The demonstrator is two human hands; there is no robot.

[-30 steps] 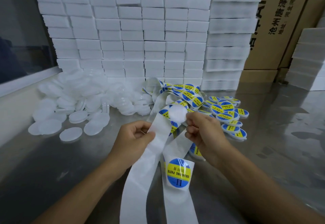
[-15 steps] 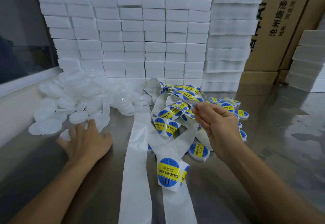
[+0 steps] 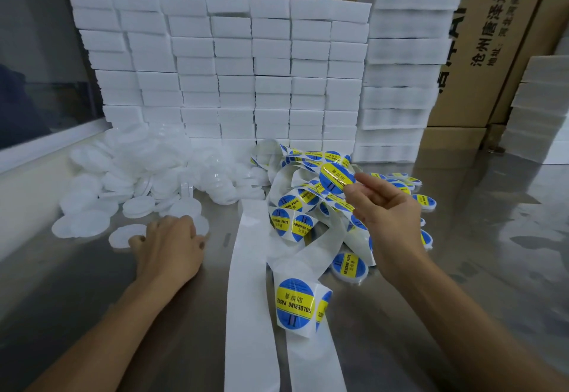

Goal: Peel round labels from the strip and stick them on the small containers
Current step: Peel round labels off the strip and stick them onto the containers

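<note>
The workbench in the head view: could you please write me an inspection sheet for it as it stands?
Surface: reflective metal bench, bare at the right.
Job's things: label strip trailing toward the viewer; peeled label pinched in the right hand; unlabelled white containers heaped at left; labelled containers at right.
Clutter: tangled strip loops mid-bench.
Grippers: left hand palm-down on a white container at the heap's edge.
Cables: nothing seen.
Surroundings: stacked white blocks, cardboard boxes behind.
</note>
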